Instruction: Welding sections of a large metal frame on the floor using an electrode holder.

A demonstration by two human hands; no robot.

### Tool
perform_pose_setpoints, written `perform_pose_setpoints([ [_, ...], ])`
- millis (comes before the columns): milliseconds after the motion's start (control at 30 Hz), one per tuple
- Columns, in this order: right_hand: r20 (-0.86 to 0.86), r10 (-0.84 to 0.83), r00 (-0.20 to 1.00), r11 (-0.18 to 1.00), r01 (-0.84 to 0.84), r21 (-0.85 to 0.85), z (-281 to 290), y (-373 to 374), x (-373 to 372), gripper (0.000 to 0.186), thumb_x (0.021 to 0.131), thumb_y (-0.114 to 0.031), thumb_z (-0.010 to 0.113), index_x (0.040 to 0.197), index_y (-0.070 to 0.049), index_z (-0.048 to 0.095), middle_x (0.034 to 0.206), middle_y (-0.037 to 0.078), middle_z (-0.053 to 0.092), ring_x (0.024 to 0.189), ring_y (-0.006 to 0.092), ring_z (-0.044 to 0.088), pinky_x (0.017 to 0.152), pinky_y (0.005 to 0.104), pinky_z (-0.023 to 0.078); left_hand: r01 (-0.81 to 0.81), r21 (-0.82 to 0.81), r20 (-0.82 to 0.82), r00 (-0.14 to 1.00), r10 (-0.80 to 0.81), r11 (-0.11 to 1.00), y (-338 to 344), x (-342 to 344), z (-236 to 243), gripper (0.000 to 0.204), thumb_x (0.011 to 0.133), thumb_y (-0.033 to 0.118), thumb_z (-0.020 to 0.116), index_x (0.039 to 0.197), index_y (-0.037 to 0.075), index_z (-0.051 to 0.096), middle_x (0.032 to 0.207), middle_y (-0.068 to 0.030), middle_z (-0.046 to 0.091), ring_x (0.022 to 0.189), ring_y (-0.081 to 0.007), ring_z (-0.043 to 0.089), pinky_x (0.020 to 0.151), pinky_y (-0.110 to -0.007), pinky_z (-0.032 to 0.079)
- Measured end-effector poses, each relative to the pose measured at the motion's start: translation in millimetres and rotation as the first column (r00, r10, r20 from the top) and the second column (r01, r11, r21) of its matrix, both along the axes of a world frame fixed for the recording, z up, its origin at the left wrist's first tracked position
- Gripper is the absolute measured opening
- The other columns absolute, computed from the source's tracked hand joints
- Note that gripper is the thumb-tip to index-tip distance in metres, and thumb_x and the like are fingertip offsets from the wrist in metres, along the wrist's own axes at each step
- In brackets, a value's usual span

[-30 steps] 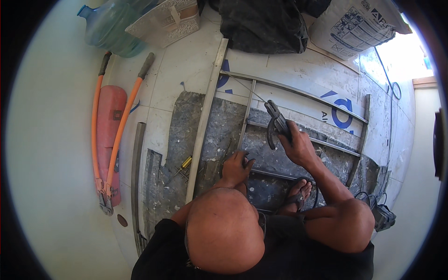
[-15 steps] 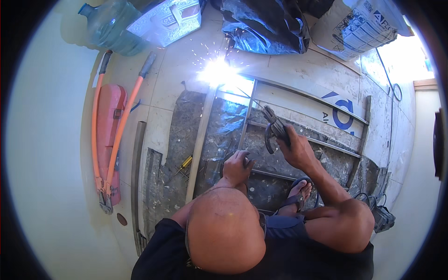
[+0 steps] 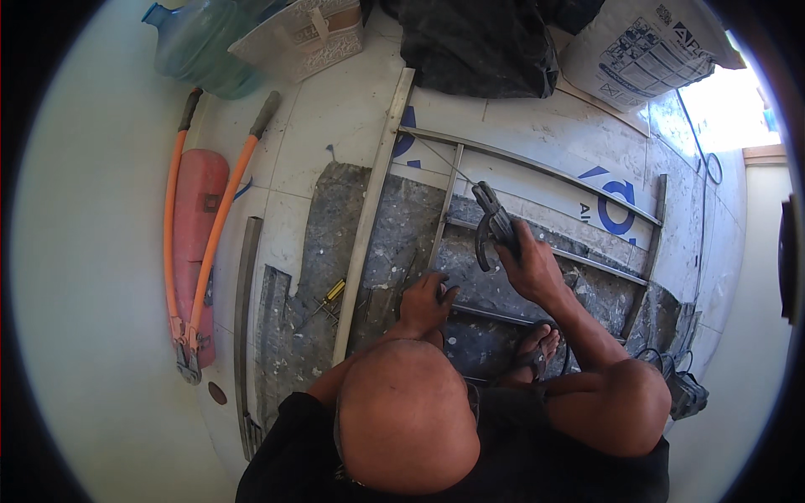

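Note:
My right hand [image 3: 530, 264] is closed round the handle of a dark welding electrode holder [image 3: 495, 216]. From its jaws a thin welding rod [image 3: 449, 164] slants up and left toward a corner of the metal frame [image 3: 553, 170]; I cannot tell whether its tip touches. Thin crossbars join the frame's sides, and a longer, wider metal bar [image 3: 369, 210] runs along its left side. My left hand [image 3: 425, 303] is near the frame's lower left, its fingers curled around something dark that I cannot make out. No arc or sparks show.
On the left, orange-handled bolt cutters [image 3: 220, 214] lie over a red case [image 3: 199, 193]. Beside them is a loose metal bar [image 3: 248, 310]. A yellow-handled screwdriver [image 3: 334, 291] rests on the dark sheet [image 3: 323, 226]. At the back stand a water bottle [image 3: 201, 50], black bag [image 3: 474, 46] and white sack [image 3: 641, 54].
The bright arc and sparks at the frame's upper left corner have gone out, leaving the joint visible. Both hands and the electrode holder have barely moved.

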State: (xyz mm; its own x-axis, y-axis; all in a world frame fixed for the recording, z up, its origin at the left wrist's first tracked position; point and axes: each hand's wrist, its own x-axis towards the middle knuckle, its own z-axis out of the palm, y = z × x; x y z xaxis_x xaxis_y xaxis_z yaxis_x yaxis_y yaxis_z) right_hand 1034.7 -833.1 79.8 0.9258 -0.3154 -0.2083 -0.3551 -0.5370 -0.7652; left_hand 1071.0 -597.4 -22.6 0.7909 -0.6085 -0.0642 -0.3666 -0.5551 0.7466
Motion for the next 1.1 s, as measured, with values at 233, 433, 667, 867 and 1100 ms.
perform_pose_setpoints([
  [233, 0.025, 0.006, 1.000, 1.000, -0.006, -0.005, -4.1, 0.4, 1.3, 0.041, 0.089, -0.017, 0.062, 0.122, 0.001, 0.044, 0.078, 0.029, 0.063, 0.075, 0.0489, 0.062, 0.064, 0.0524, 0.048, -0.003, -0.004, 0.004, 1.000, 0.003, 1.000, -2.3, 0.6, 2.6, 0.030, 0.077, 0.018, 0.078, 0.098, 0.004, 0.063, 0.089, -0.0125, 0.065, 0.077, -0.0301, 0.067, 0.066, -0.038, 0.054],
  [433, -0.004, -0.004, 1.000, 1.000, 0.004, -0.015, -1.2, 1.1, 1.8, 0.041, 0.089, -0.017, 0.062, 0.122, 0.001, 0.044, 0.079, 0.028, 0.064, 0.076, 0.0492, 0.062, 0.065, 0.0526, 0.048, -0.001, -0.004, -0.013, 1.000, 0.001, 1.000, -2.1, 0.9, 2.5, 0.029, 0.078, 0.019, 0.078, 0.099, 0.005, 0.062, 0.089, -0.0121, 0.065, 0.076, -0.0297, 0.066, 0.065, -0.037, 0.053],
  [667, 0.001, 0.017, 1.000, 1.000, -0.017, 0.009, -1.0, 2.2, 1.6, 0.039, 0.090, -0.017, 0.061, 0.120, 0.000, 0.045, 0.079, 0.029, 0.064, 0.077, 0.0494, 0.062, 0.065, 0.0525, 0.048, -0.002, 0.027, 0.011, 1.000, 0.001, 1.000, -1.6, 0.3, 0.5, 0.030, 0.079, 0.022, 0.077, 0.100, 0.006, 0.062, 0.089, -0.0126, 0.065, 0.076, -0.0316, 0.066, 0.066, -0.039, 0.053],
  [867, -0.025, -0.072, 0.997, 0.997, 0.073, 0.038, -1.3, 3.3, 2.3, 0.040, 0.090, -0.018, 0.062, 0.121, 0.000, 0.044, 0.079, 0.029, 0.064, 0.076, 0.0490, 0.063, 0.065, 0.0522, 0.048, -0.014, 0.031, -0.051, 0.999, 0.016, 0.999, -2.4, 0.6, 3.2, 0.030, 0.080, 0.022, 0.076, 0.099, 0.005, 0.062, 0.089, -0.0132, 0.064, 0.078, -0.0325, 0.066, 0.067, -0.040, 0.053],
  [1100, -0.064, -0.034, 0.997, 0.999, 0.036, 0.034, 1.6, 4.2, 3.5, 0.043, 0.090, -0.017, 0.062, 0.124, 0.002, 0.045, 0.079, 0.029, 0.064, 0.076, 0.0487, 0.063, 0.065, 0.0520, 0.049, 0.000, 0.025, -0.039, 0.999, 0.001, 1.000, -1.0, 1.3, 1.8, 0.030, 0.077, 0.020, 0.078, 0.098, 0.004, 0.062, 0.089, -0.0129, 0.064, 0.077, -0.0313, 0.066, 0.066, -0.039, 0.053],
])
